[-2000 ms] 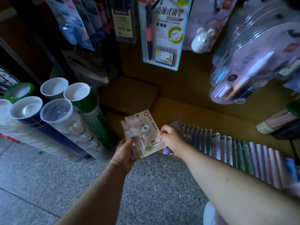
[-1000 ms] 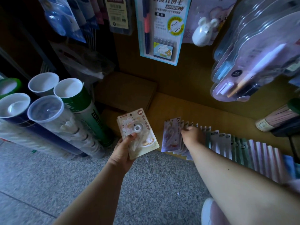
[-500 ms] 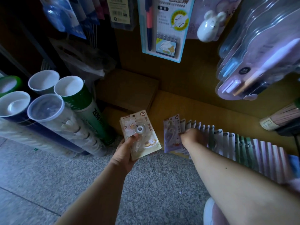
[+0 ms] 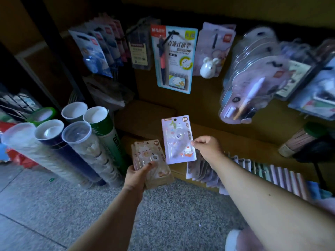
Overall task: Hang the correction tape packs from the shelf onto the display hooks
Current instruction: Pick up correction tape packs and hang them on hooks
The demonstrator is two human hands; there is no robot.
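Correction tape packs, head view: my right hand pinches a lilac pack upright above the shelf row; my left hand grips beige packs just beside it.

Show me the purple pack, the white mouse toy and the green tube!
purple correction tape pack (image 4: 178, 140): head view, middle of its card front.
white mouse toy (image 4: 208, 68): head view, on its round body.
green tube (image 4: 110, 136): head view, on its side below the white cap.
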